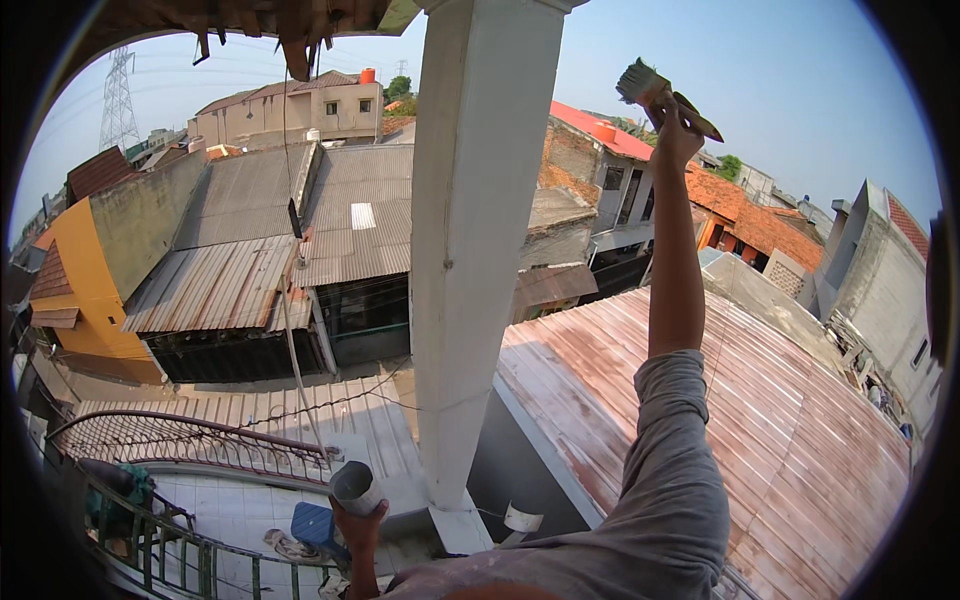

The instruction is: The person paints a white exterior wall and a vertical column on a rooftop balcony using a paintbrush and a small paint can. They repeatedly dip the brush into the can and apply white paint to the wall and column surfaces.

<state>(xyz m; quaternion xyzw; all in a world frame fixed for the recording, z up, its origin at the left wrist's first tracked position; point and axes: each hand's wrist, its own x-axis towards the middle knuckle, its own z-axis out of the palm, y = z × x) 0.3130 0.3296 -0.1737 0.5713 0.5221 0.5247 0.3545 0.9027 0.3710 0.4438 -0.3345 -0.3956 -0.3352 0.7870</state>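
My right arm reaches up and out to the right, beyond the tall white pillar [470,220]. Up there my right hand [672,128] is closed round the handle of a wide paintbrush [643,82], its bristles pointing to the upper left. Low down, left of the pillar's foot, my left hand [358,525] wraps round a grey cylindrical paint can [357,488]. The can's mouth faces up; how much is inside cannot be made out. Brush and pillar stand apart in the view.
A green ladder [190,550] leans at the lower left near a curved railing [190,440]. On the tiled balcony floor [225,500] are a blue stool [318,528] and a crumpled cloth [288,546]. Rusty metal roofing [720,420] spreads below on the right. Broken eaves [270,25] hang overhead.
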